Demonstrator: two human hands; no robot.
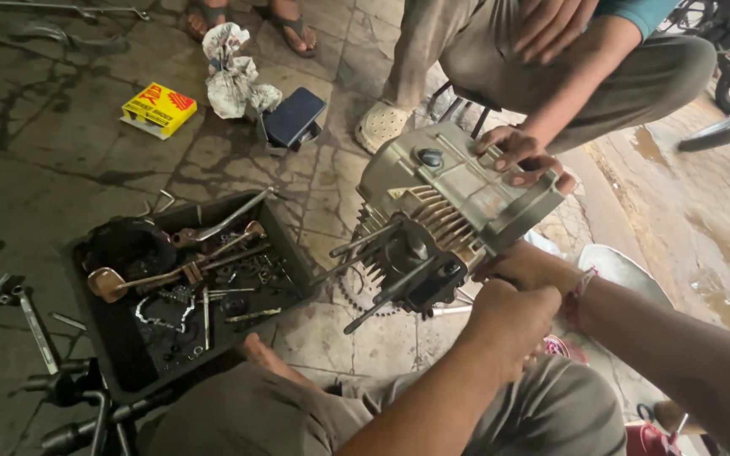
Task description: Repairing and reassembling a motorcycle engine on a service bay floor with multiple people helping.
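Note:
A grey motorcycle engine (454,190) with cooling fins and long studs (373,270) is tilted above the stone floor. My right hand (527,266), a red thread at its wrist, grips the engine's lower edge beside the dark cylinder opening (416,262). Just below it, my left hand (509,319) is closed in a fist; whatever is inside it is hidden. Another person's hand (521,156) rests flat on top of the engine casing.
A black tray (111,338) of greasy parts and tools sits at left by my bare foot (268,359). Spanners lie at far left. A yellow box (159,108), crumpled paper (230,72) and a dark phone (294,116) lie beyond. The other person squats behind the engine.

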